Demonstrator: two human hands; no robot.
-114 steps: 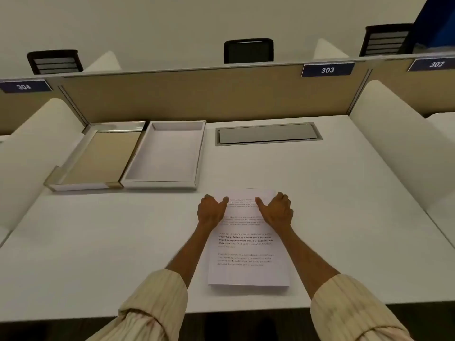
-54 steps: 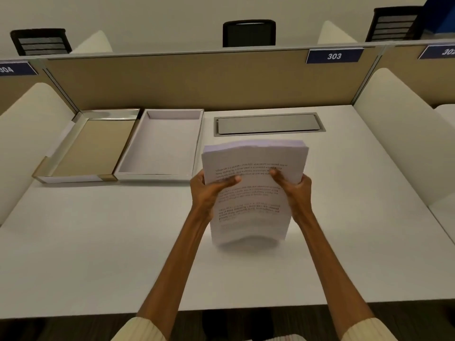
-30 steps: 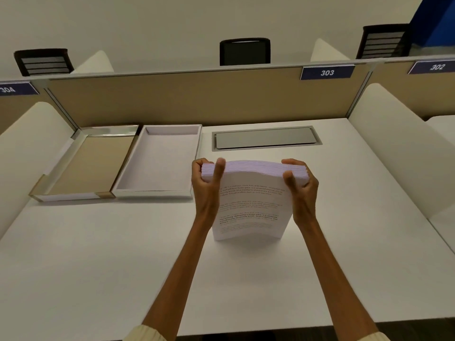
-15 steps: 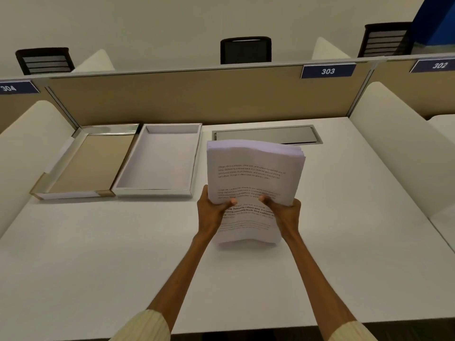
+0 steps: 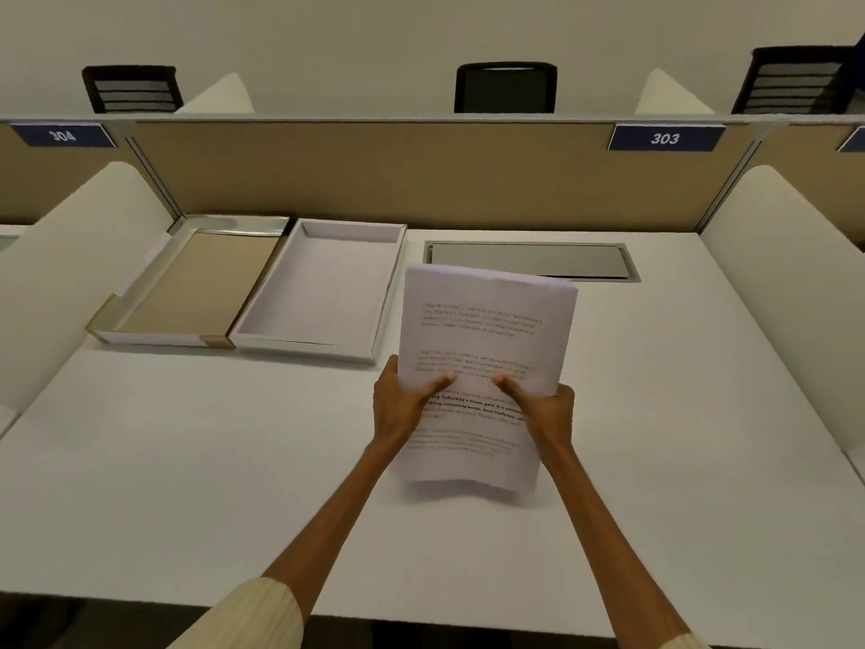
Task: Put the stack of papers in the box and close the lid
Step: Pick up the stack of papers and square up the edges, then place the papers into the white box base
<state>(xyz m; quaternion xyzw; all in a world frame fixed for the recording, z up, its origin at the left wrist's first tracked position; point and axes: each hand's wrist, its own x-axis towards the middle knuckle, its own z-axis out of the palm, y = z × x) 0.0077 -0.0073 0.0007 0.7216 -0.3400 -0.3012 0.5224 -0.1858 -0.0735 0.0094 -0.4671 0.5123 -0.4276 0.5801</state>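
Head view: a stack of papers is held above the white desk, tilted toward the camera with its long axis running away from the person, clamped at its lower half by the left hand and the right hand, thumbs pressed on the printed top sheet and the other fingers hidden behind. The open box is recorded just beside and to the left of the stack, long axis likewise running away, nearer the left hand, with nothing seen inside. The lid is laid inside-up, touching the box on its left; a leftward carry is judged the next requirement.
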